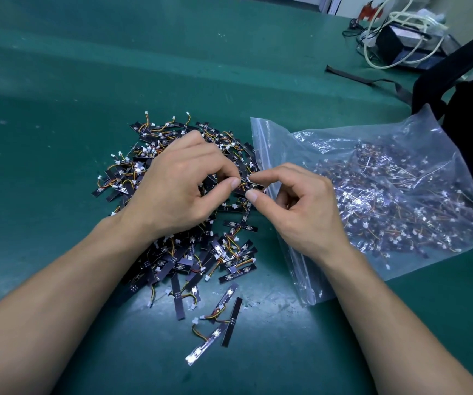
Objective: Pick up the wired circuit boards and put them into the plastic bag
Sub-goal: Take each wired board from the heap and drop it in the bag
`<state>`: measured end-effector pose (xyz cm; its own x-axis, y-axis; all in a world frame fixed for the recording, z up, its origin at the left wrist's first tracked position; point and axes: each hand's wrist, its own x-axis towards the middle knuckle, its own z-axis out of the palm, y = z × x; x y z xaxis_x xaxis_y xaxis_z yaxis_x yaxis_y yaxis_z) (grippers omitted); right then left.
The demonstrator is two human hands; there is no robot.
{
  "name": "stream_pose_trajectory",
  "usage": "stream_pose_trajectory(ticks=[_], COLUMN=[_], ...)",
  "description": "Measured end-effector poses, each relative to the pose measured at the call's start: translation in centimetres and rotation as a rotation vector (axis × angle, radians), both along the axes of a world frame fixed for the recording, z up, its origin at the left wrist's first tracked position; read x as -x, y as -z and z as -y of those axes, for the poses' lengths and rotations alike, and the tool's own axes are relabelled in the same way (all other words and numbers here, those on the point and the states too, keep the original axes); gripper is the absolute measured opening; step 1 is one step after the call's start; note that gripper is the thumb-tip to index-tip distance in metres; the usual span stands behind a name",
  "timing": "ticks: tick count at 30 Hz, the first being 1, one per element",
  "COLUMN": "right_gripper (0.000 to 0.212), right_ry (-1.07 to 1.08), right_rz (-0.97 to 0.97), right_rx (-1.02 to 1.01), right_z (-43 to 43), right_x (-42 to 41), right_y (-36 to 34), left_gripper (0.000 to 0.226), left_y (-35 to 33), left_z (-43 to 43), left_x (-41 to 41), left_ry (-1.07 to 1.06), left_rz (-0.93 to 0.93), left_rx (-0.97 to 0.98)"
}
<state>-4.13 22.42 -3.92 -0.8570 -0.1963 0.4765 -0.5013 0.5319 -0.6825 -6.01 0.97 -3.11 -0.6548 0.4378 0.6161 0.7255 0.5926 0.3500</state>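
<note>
A heap of small black wired circuit boards (189, 258) with orange-yellow wires and white plugs lies on the green mat. To its right lies a clear zip plastic bag (386, 178), holding many such boards, with its opening facing the heap. My left hand (178, 183) hovers over the heap and pinches one end of a single board (253, 184). My right hand (300, 206), just in front of the bag's mouth, pinches the same board's other end between thumb and forefinger.
A green mat (58, 138) covers the table. A black bag with straps (463, 89) sits at the right edge behind the plastic bag. A dark box with white cables (400, 38) stands at the back right. A few loose boards (218, 326) lie near the front.
</note>
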Motion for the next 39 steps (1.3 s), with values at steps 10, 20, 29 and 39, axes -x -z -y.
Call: stream_pose_trajectory(ticks=[10, 20, 29, 39], right_gripper=[0.004, 0.01, 0.003, 0.003], right_ry=[-0.023, 0.003, -0.026, 0.002], right_rz=[-0.055, -0.021, -0.054, -0.024], right_rx=[-0.012, 0.02, -0.017, 0.012], right_z=[-0.17, 0.09, -0.16, 0.05], right_x=[0.27, -0.05, 0.2, -0.1], right_y=[0.1, -0.05, -0.08, -0.21], left_gripper=[0.016, 0.015, 0.016, 0.013], left_y=[-0.14, -0.06, -0.2, -0.04], left_z=[-0.02, -0.05, -0.01, -0.05], left_x=[-0.09, -0.09, -0.12, 0.0], left_ry=[0.016, 0.002, 0.027, 0.019], left_rz=[0.036, 0.018, 0.049, 0.006], left_rx=[-0.016, 0.001, -0.005, -0.006])
